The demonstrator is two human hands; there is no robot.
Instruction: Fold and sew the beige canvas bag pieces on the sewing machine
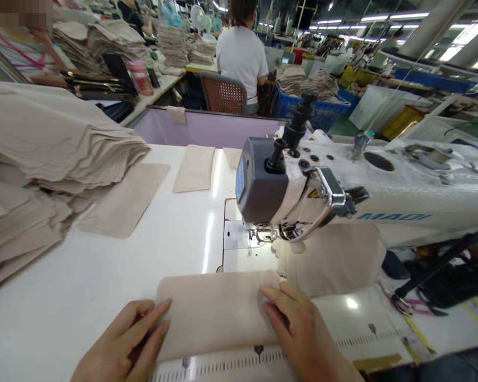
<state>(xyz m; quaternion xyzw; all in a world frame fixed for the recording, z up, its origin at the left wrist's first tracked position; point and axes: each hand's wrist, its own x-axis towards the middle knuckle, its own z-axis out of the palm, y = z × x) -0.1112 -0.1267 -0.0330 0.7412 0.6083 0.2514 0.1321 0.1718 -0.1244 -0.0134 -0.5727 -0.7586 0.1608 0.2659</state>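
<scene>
A beige fabric piece (215, 313) lies flat on the white table in front of the sewing machine (263, 185). My left hand (127, 339) grips its left edge, thumb and fingertips close together on the cloth. At its right end, my right hand (298, 323) holds the cloth between thumb and fingers. Just beyond the right fingertips, a larger beige fabric panel (338, 260) extends under the machine arm, its near-left edge meeting the held piece. The lit presser foot (263, 235) is above and beyond my right hand. The fingers' undersides are hidden.
A tall pile of beige fabric (56, 138) covers the table's left side. Small fabric pieces (195, 168) lie beyond the needle plate. A printed ruler scale (239, 363) runs along the near edge. A person (242, 58) sits ahead, near a blue crate (298, 106).
</scene>
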